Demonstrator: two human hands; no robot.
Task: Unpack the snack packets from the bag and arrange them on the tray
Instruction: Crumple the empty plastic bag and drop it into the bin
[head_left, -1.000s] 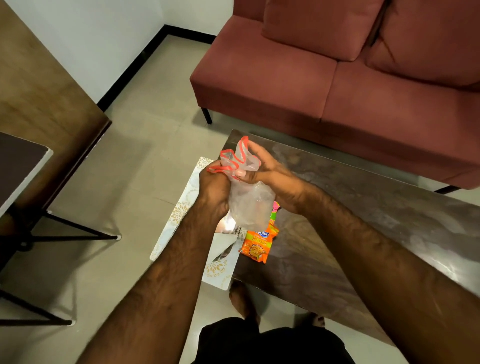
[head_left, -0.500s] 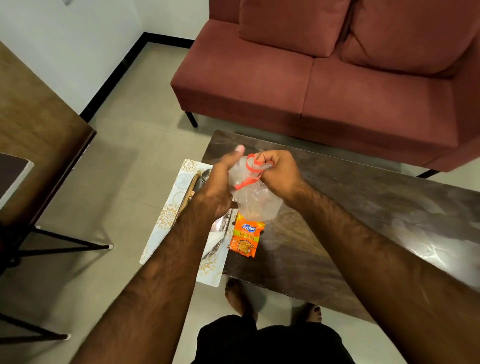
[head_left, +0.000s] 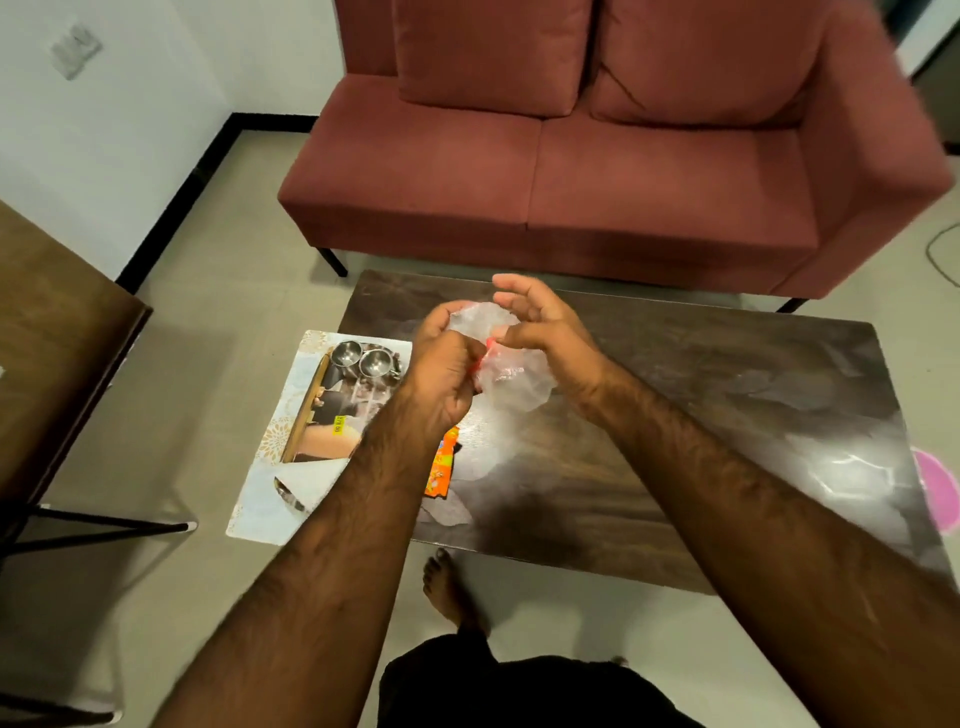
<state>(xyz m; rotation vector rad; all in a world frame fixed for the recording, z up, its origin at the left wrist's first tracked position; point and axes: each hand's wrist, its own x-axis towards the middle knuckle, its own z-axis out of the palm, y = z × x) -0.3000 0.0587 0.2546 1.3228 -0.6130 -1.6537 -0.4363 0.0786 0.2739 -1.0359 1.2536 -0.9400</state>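
While you're holding the clear plastic bag (head_left: 511, 379) up over the dark table (head_left: 675, 415), your left hand (head_left: 441, 364) is gripping it with curled fingers, scrunching its red handles, and your right hand (head_left: 545, 327) is touching it with just the thumb, fingers loosely spread above. It's too crumpled to tell what's inside. One orange snack packet (head_left: 441, 467) is lying on the table just beside the tray (head_left: 270, 499), half hidden under your left forearm. Two steel cups (head_left: 346, 353) are showing on the tray's far end; can't tell if they're real or printed.
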